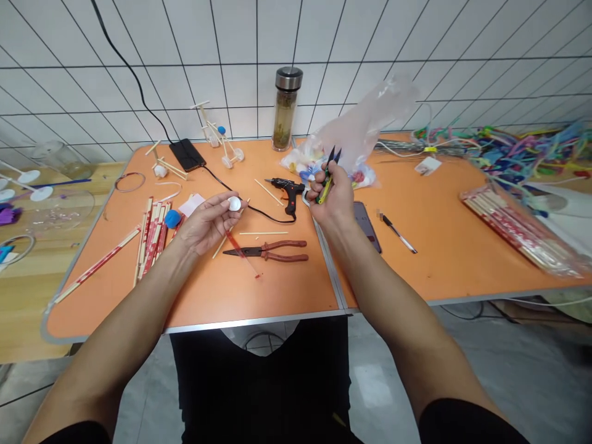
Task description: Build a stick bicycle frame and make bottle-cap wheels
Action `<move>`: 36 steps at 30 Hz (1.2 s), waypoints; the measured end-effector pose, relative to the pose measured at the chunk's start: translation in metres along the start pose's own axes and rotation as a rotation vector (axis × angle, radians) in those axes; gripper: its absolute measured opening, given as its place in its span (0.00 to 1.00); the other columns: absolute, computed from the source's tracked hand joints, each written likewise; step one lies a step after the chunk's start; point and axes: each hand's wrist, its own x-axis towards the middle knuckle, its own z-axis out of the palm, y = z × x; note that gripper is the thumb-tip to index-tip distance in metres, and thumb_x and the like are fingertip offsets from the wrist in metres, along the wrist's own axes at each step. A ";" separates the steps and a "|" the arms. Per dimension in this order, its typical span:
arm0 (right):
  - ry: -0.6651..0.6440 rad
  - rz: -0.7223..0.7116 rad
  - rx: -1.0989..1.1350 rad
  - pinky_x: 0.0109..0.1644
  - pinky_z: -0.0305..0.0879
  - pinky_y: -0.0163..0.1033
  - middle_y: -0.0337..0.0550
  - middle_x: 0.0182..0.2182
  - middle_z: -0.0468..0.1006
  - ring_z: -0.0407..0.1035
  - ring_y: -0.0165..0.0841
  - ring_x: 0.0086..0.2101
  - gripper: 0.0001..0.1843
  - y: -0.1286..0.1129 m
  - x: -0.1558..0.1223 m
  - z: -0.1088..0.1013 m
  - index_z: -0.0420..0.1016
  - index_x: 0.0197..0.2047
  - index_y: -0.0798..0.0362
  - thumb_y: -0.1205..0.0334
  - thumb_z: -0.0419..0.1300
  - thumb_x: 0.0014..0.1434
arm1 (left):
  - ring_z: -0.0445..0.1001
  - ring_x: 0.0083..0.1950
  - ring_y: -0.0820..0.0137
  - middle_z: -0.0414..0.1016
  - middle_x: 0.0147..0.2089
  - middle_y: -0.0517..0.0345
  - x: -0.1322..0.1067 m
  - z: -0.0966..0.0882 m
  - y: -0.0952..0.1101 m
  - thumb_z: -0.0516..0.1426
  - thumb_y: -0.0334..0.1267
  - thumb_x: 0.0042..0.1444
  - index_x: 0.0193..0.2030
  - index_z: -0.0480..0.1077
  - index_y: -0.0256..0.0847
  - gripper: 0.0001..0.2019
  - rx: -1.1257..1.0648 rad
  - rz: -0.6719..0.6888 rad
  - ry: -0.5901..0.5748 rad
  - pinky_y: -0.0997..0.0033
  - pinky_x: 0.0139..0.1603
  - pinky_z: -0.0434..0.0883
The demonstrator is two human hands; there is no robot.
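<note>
My left hand [206,222] is palm up over the orange table [277,290] and pinches a small white round cap [234,203] between its fingertips. My right hand [330,197] is closed round small yellow-handled snips [329,172], whose dark blades point up. Between the two hands lie a black glue gun [287,190] and thin wooden sticks [263,233]. Red-handled pliers [272,250] lie just below my left hand, with a red straw piece [243,254] crossing them.
Wrapped chopsticks [150,237] and a blue ball [172,218] lie at the left. Stick models [221,137], a black phone [187,154] with cable, a tea bottle [285,110] and a plastic bag [356,139] are at the back. A phone [367,225], pen [398,234], chopstick packs [518,231] and coloured straws [513,145] are at the right.
</note>
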 end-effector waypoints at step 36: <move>0.127 0.064 0.194 0.18 0.50 0.26 0.26 0.20 0.62 0.52 0.21 0.16 0.18 -0.031 -0.001 0.007 0.61 0.33 0.49 0.57 0.53 0.79 | 0.86 0.34 0.73 0.90 0.44 0.44 -0.001 -0.002 0.001 0.64 0.29 0.71 0.48 0.83 0.32 0.05 0.009 0.022 -0.032 0.78 0.39 0.85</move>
